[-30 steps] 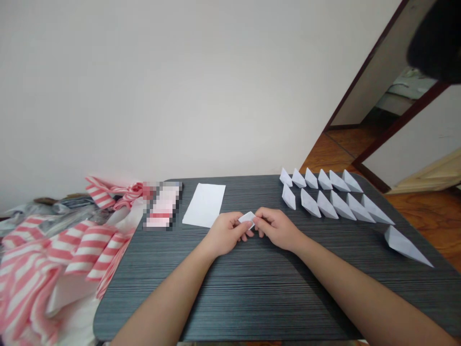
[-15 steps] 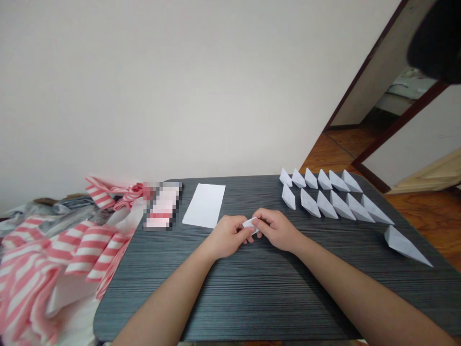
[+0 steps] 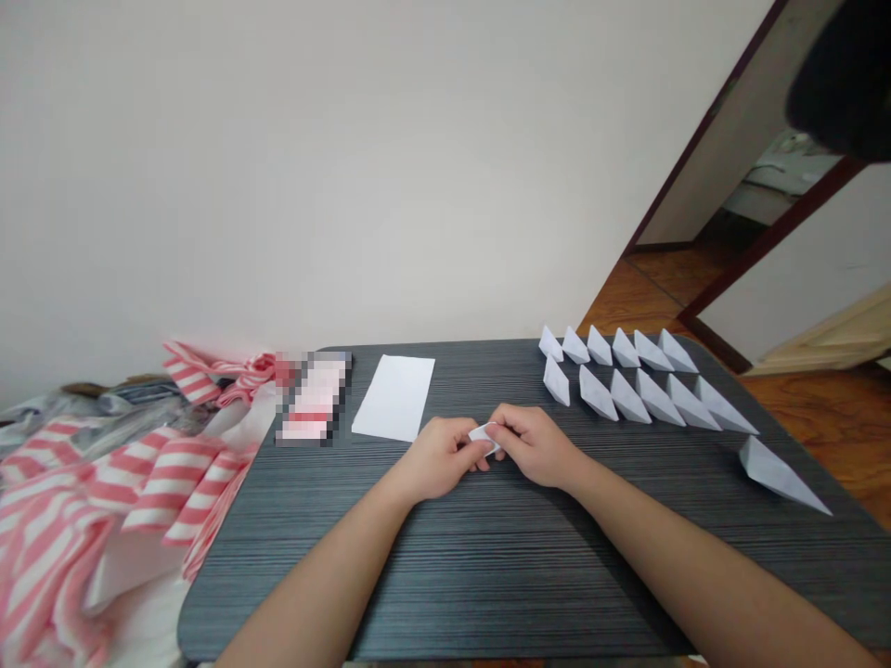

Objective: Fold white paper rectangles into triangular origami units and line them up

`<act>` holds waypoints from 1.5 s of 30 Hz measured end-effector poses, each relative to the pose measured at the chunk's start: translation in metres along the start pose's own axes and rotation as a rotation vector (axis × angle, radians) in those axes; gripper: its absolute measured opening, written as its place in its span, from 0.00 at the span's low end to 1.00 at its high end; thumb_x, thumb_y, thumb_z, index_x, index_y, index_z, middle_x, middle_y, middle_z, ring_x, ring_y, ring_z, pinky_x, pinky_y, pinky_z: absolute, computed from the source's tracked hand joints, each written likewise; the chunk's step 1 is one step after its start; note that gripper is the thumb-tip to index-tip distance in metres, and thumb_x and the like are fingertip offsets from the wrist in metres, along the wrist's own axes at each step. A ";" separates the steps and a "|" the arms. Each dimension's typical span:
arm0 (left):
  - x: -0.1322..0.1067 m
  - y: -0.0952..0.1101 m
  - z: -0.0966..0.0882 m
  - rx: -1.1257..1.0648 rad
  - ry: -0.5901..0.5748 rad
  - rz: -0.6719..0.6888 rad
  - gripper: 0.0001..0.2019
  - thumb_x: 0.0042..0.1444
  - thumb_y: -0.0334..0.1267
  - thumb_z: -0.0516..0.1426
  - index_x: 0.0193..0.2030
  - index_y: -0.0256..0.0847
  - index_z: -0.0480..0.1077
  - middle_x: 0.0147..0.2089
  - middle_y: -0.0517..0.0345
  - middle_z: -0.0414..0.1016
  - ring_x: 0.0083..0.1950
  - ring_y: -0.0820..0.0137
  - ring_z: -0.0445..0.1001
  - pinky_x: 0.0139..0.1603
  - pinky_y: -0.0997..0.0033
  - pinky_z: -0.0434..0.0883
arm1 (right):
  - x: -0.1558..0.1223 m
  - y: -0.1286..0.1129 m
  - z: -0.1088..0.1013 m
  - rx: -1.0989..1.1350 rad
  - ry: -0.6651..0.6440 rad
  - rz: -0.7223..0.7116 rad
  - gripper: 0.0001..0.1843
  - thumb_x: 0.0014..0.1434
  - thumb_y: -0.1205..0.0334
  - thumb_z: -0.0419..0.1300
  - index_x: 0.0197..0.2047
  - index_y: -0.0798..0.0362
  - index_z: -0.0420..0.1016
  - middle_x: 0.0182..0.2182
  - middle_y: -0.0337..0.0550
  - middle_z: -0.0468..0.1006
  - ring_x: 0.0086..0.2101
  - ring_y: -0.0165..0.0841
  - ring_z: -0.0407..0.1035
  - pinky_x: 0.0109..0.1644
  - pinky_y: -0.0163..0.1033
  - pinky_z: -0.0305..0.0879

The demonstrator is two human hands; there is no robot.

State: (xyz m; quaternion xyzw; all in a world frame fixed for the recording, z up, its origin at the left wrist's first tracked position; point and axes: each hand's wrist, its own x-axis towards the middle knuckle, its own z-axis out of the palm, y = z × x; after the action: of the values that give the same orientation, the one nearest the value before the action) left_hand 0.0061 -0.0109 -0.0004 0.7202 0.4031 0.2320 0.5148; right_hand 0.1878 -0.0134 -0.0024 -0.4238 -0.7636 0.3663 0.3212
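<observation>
Between my two hands is a small folded piece of white paper [image 3: 482,433], held just above the dark table [image 3: 480,575]. My left hand [image 3: 444,456] pinches its left side, thumb on top. The thumb and fingers of my right hand [image 3: 533,443] grip its right end. Most of the paper is hidden by the fingers. A stack of white paper sheets [image 3: 394,397] lies to the left, beyond my left hand. Right of my hands stand several folded paper boats [image 3: 630,397] in two rows, and a single paper boat [image 3: 780,473] sits nearer the right edge.
A blurred-out flat object [image 3: 315,397], perhaps a phone, lies at the table's left. Pink-and-white striped cloth [image 3: 171,478] and plastic bags are heaped beside the left edge. A plain wall [image 3: 390,167] rises behind; a doorway and wooden floor [image 3: 661,278] show at right.
Both hands keep almost the same hold on the folded paper. The view has shifted very slightly; the sheets and the paper boats stay where they were.
</observation>
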 end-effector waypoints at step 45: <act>0.001 -0.003 0.002 -0.080 0.165 0.014 0.13 0.59 0.44 0.48 0.32 0.39 0.66 0.22 0.61 0.68 0.23 0.75 0.67 0.24 0.77 0.62 | 0.004 -0.001 -0.004 -0.029 -0.135 0.019 0.21 0.63 0.57 0.49 0.20 0.54 0.69 0.19 0.37 0.71 0.23 0.28 0.65 0.30 0.33 0.57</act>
State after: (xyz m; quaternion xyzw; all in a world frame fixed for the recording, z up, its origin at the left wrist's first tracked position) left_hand 0.0071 -0.0113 -0.0040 0.6802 0.4297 0.3101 0.5064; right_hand 0.1893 -0.0089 0.0010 -0.4098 -0.7847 0.3861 0.2595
